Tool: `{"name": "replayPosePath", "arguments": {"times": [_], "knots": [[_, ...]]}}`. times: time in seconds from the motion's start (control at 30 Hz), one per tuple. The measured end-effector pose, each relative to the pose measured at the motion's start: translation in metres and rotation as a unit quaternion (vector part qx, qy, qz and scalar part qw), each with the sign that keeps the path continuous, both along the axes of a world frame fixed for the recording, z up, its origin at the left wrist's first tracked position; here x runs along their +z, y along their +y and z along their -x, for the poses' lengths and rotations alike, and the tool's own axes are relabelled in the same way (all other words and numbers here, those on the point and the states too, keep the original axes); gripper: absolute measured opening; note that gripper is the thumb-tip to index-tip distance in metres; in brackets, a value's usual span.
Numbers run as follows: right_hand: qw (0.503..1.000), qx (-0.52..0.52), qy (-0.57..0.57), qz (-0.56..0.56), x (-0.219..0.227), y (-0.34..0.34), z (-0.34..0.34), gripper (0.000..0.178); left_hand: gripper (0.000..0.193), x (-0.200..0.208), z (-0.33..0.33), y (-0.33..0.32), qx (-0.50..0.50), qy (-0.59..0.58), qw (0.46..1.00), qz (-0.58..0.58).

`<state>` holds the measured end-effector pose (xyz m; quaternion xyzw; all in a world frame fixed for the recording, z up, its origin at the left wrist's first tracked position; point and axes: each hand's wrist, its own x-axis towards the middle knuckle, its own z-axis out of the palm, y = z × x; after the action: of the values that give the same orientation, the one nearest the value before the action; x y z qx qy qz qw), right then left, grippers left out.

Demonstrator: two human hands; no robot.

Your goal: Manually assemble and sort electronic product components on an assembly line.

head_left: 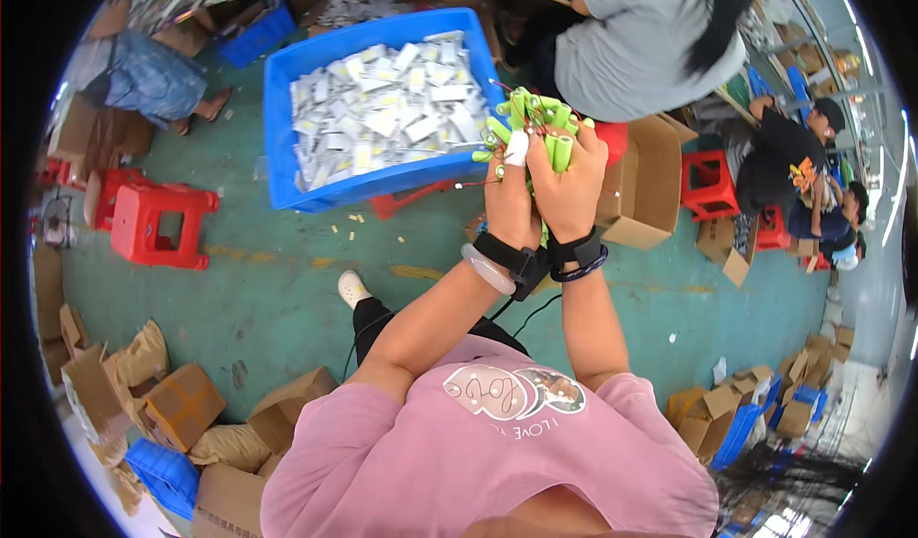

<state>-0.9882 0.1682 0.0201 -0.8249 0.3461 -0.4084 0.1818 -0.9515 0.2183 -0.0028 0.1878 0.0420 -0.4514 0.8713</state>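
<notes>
My left hand (pixel 512 194) and my right hand (pixel 572 179) are raised side by side in front of me. Both are closed around a bunch of green cylindrical battery cells (pixel 563 153) with thin red wires. Some cells stick out past my fingers on the far side. A white wrapping covers one of my left fingers. Left of my hands stands a blue plastic bin (pixel 330 197), heaped with small white rectangular casings (pixel 382 103). Its right wall is close to the cells. My fingertips are partly hidden beneath the bunch.
An open cardboard box (pixel 643 179) stands right of my hands, and a person in a grey shirt (pixel 641 50) sits beyond. Red stools (pixel 163 222) stand left, another stool (pixel 709 184) right. Cartons (pixel 186 404) and blue crates (pixel 161 476) line the lower left. Other people sit at far right.
</notes>
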Motion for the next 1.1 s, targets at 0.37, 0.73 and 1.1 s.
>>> {"name": "replayPosePath", "arguments": {"times": [0.37, 0.73, 1.1], "knots": [[0.993, 0.1, -0.019, 0.056, 0.019, 0.153, -0.276, 0.019, 0.033, 0.008, -0.262, 0.155, 0.109, -0.041, 0.993, 0.016], [0.988, 0.152, -0.027, 0.013, -0.004, 0.225, -0.488, 0.018, 0.033, -0.007, -0.464, 0.233, 0.18, -0.041, 0.983, 0.001], [0.998, 0.05, -0.044, -0.023, -0.012, 0.129, -0.621, 0.025, 0.047, -0.015, -0.613, 0.136, 0.001, -0.108, 0.994, -0.032]]}}
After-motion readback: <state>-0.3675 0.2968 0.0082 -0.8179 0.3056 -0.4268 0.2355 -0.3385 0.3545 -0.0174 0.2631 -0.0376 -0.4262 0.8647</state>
